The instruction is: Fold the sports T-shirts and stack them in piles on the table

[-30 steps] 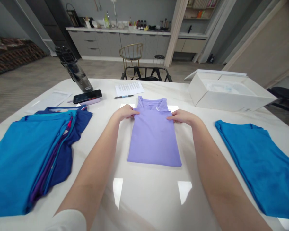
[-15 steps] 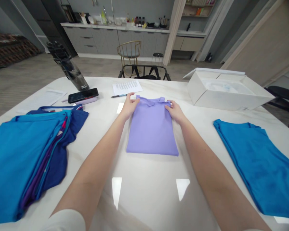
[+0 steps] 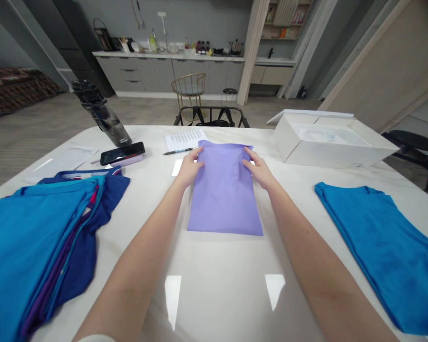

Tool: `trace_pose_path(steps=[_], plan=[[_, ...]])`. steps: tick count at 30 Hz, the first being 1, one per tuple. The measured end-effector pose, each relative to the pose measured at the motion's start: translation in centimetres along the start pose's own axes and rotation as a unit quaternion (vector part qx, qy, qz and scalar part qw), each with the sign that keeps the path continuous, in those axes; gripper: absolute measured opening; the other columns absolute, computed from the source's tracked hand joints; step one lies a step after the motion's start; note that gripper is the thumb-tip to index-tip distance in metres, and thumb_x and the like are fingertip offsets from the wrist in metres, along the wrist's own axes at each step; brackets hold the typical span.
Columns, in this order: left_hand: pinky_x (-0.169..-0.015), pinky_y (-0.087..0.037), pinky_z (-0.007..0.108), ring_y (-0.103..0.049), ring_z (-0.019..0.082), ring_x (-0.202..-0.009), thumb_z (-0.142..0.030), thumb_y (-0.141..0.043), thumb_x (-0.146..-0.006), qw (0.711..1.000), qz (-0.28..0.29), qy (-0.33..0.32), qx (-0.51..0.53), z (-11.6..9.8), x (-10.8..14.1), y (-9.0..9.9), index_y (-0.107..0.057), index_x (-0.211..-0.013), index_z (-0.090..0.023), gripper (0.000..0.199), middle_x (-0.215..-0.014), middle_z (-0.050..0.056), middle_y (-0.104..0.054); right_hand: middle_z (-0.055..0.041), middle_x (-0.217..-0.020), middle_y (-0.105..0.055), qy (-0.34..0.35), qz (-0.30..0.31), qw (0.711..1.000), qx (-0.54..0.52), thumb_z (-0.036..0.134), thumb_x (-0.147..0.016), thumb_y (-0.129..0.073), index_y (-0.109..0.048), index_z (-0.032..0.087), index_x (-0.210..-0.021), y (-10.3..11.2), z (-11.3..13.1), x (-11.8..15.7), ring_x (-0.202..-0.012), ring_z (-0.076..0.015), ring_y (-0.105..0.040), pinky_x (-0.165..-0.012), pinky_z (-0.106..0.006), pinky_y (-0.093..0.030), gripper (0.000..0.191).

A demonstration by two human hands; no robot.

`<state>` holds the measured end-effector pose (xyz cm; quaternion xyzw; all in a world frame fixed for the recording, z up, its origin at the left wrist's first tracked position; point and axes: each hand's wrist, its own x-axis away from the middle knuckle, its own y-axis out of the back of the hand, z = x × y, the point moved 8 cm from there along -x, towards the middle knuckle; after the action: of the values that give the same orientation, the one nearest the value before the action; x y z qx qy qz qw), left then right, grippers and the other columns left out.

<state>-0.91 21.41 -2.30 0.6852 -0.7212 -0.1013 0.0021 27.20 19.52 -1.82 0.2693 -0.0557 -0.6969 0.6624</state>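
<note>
A folded lavender shirt (image 3: 224, 199) lies in front of me on the white table (image 3: 214, 289), its lower edge nearest me. My left hand (image 3: 189, 170) holds its far left corner, thumb on top and fingers at the edge. At the far right corner, my right hand (image 3: 257, 170) has the cloth between thumb and fingers. The shirt's far edge is slightly raised, and its collar is out of sight. Some soft creases run across the upper part.
At left lies a pile of blue clothes (image 3: 39, 228); at right, a folded blue garment (image 3: 381, 237). Farther back are a pen (image 3: 178, 151), a printed sheet (image 3: 186, 137), a phone (image 3: 122, 153), a dark bottle (image 3: 105, 116) and an open white box (image 3: 328, 151).
The collar at the shirt's far end has gone from view, and a plain edge shows there instead. Both hands still hold the far corners. My view has tilted up slightly.
</note>
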Motion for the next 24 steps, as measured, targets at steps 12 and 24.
trace_pose_path(steps=[12, 24], plan=[[-0.126, -0.031, 0.049, -0.035, 0.028, -0.154, -0.018, -0.048, -0.097, 0.912, 0.034, -0.058, -0.405, 0.0, 1.2, -2.2, -0.051, -0.153, -0.018, 0.056, -0.167, 0.014, -0.038, -0.0206, -0.159, -0.046, -0.007, 0.001, 0.974, 0.228, 0.050, -0.099, -0.051, -0.053, 0.011, -0.150, -1.6, -3.8, 0.0, -0.149, -0.0328, -0.041, -0.124, -0.050, -0.031, 0.065], [-0.104, -0.049, 0.037, -0.065, 0.025, -0.121, -0.015, -0.057, -0.093, 0.928, 0.092, 0.038, -0.358, 1.0, -3.5, -1.5, -0.052, -0.142, -0.019, 0.050, -0.138, 0.015, -0.066, 0.0018, -0.079, -0.068, -0.192, -0.030, 0.980, 0.051, 0.035, -0.084, -0.076, -0.068, 0.021, -0.108, 1.6, -6.9, -4.2, -0.052, -0.0094, -0.055, -0.056, -0.023, -0.049, 0.029]])
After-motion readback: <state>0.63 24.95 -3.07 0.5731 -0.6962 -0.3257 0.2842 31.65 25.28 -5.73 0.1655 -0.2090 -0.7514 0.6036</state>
